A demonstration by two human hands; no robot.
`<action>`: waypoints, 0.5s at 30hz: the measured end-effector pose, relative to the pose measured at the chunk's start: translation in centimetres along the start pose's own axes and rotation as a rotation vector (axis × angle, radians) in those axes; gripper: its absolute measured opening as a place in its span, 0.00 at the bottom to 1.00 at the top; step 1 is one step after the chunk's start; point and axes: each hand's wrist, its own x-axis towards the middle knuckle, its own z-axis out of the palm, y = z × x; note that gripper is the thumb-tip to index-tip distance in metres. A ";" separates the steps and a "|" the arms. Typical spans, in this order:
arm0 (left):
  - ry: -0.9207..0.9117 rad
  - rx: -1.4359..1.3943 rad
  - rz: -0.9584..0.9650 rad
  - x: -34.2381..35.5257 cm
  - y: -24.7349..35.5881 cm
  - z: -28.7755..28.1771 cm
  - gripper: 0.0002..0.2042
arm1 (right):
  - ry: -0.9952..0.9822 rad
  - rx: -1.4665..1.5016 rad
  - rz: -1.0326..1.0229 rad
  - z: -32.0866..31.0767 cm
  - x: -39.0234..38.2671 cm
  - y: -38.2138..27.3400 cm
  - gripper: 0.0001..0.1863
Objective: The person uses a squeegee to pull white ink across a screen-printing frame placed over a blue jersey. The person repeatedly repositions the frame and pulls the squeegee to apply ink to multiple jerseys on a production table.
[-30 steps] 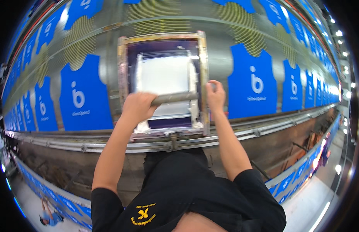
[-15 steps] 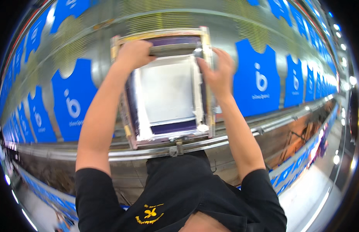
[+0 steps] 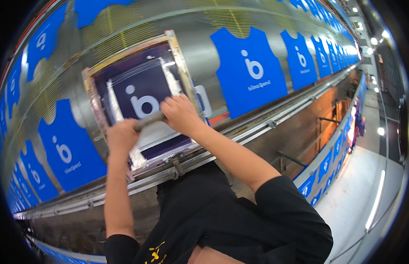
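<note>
A long grey metal desk (image 3: 198, 49) runs past the hands (image 3: 121, 137) (image 3: 181, 115) on both sides, edged by a silvery rail (image 3: 257, 132). Well to their right are pale floor (image 3: 338, 209) and bright lamps (image 3: 380, 131).

Blue vest-shaped panels (image 3: 268, 72), slanting metal rail (image 3: 244, 140), pale floor (image 3: 345, 185), bright lights (image 3: 380, 131)

We cannot see the ends of the grey bar (image 3: 149, 120), covered by the left hand (image 3: 123, 135) and right hand (image 3: 181, 114). We find the yellow emblem (image 3: 156, 254) cut off below.
</note>
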 end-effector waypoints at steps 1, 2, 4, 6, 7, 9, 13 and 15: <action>0.067 0.009 0.005 -2.3 0.9 1.4 0.10 | -0.015 0.026 -0.004 -0.4 -2.3 -1.0 0.18; -0.036 0.014 -0.046 -4.4 1.6 2.4 0.13 | -0.033 0.039 0.017 -0.9 -4.6 -1.9 0.17; 0.055 0.048 -0.018 -7.9 3.0 4.3 0.18 | -0.112 0.017 0.055 -1.1 -8.3 -3.2 0.17; 0.229 0.017 0.026 -10.6 4.2 5.8 0.19 | -0.048 0.011 0.019 -0.9 -10.2 -3.6 0.24; 0.183 -0.016 0.029 -11.7 4.7 6.3 0.21 | -0.031 0.031 0.022 -0.9 -11.1 -3.8 0.25; 0.225 -0.016 0.063 -13.6 5.5 6.8 0.30 | -0.087 0.015 0.005 -1.2 -12.6 -4.1 0.25; 0.104 0.010 0.129 -16.1 7.2 5.5 0.29 | -0.376 0.012 -0.007 -3.9 -14.7 -5.5 0.24; -0.128 -0.047 0.008 -15.6 7.5 3.5 0.24 | -0.316 0.087 -0.040 -5.4 -14.0 -5.5 0.23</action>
